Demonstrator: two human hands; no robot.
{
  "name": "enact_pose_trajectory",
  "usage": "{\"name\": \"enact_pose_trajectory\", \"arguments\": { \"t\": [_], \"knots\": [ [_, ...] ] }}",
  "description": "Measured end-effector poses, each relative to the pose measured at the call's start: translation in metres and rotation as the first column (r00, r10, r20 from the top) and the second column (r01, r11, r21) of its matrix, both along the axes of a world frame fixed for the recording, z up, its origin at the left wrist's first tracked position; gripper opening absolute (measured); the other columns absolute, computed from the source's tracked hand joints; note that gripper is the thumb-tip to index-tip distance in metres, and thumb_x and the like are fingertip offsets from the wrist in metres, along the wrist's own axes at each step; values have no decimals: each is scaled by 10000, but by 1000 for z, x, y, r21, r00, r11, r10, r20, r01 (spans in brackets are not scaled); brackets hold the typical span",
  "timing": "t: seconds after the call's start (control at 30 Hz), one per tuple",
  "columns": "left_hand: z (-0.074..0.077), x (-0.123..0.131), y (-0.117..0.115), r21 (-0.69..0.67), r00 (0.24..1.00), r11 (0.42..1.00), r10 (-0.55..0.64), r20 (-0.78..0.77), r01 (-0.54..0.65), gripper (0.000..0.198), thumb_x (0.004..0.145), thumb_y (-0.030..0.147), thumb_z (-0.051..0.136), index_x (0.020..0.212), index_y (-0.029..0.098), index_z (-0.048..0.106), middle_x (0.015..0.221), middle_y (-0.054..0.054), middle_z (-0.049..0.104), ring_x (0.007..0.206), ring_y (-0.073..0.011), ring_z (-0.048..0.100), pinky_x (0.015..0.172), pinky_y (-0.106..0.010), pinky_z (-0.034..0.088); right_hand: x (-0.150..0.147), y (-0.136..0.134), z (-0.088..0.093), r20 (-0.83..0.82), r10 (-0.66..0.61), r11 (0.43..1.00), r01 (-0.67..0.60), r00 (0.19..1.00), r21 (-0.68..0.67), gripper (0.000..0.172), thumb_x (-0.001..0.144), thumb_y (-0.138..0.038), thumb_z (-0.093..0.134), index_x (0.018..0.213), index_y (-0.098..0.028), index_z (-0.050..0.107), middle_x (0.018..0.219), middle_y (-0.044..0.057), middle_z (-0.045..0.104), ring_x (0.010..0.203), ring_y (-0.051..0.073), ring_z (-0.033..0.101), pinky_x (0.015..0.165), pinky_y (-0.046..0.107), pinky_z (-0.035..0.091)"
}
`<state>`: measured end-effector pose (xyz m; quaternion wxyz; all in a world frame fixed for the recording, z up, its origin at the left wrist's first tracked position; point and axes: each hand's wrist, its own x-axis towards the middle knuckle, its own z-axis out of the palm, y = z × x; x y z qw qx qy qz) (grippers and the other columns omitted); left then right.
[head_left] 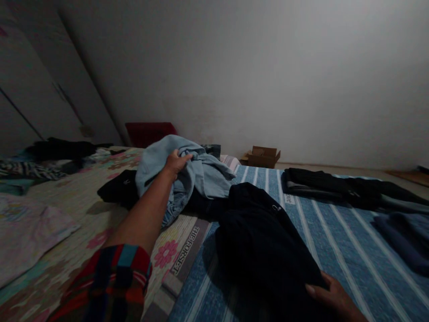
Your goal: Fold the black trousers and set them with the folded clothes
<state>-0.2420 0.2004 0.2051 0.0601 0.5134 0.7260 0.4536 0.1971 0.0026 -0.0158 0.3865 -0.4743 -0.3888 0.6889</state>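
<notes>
My left hand (176, 163) reaches forward and grips a crumpled light blue garment (201, 172) lying on top of a pile in the middle of the bed. My sleeve is a red and blue plaid. My right hand (330, 293) rests at the lower right on the edge of a dark navy garment (264, 241) spread over the blue striped sheet (335, 241). A black piece of clothing (117, 190) lies just left of the light blue one.
Folded dark clothes (335, 185) and a folded blue item (402, 237) lie on the right of the bed. A floral sheet (67, 201) covers the left side, with more clothes (50, 154) at its far edge. A cardboard box (263, 156) and a red cushion (149, 133) sit by the wall.
</notes>
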Motion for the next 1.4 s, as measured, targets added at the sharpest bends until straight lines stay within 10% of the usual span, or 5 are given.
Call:
{"name": "enact_pose_trajectory", "arguments": {
  "t": [0.2, 0.4, 0.63, 0.93, 1.4],
  "knots": [
    [-25, 20, -19, -95, 972, 994, 32, -234, -56, 565, 751, 195, 664, 1261, 37, 478, 1324, -234, 474, 1268, -359, 395, 1052, -455, 284, -5, -3, 11, -95, -12, 1000, 10, 995, -22, 642, 563, -422, 769, 1118, -120, 657, 934, 151, 723, 835, 339, 676, 795, 467, 505],
    [-56, 70, -50, -141, 940, 987, -118, -320, 76, 312, 805, 272, 539, 1076, 138, 616, 1252, -147, 566, 1237, -282, 443, 1032, -333, 301, -8, -4, 15, -103, -28, 999, 25, 994, -27, 616, 546, -422, 781, 1065, -108, 675, 914, 154, 725, 825, 351, 678, 794, 486, 510],
    [-128, 122, -60, -429, 938, 854, -345, -41, 295, 338, 660, 486, 656, 513, 186, 600, 567, -41, 621, 670, -244, 622, 596, -292, 421, -9, -5, 15, -116, -29, 999, 32, 993, 22, 602, 564, -425, 773, 1067, -112, 665, 926, 154, 722, 836, 342, 678, 800, 485, 508],
    [-157, 135, -69, -314, 894, 874, -246, 374, 371, 353, 526, 419, 780, 701, 149, 635, 767, -77, 676, 867, -302, 628, 684, -324, 451, -11, -8, 25, -156, -49, 996, 60, 987, 65, 550, 634, -484, 736, 1031, -108, 677, 939, 138, 720, 868, 327, 671, 849, 490, 479],
    [-165, 133, -97, 140, 320, 810, -376, 870, 570, 676, 491, 170, 770, 1132, 159, 555, 978, -84, 693, 878, -232, 661, 771, -320, 511, -9, -12, 19, -179, -35, 990, 59, 983, 130, 411, 683, -567, 687, 676, -156, 688, 640, 43, 673, 619, 204, 605, 655, 339, 475]
  ]
}}
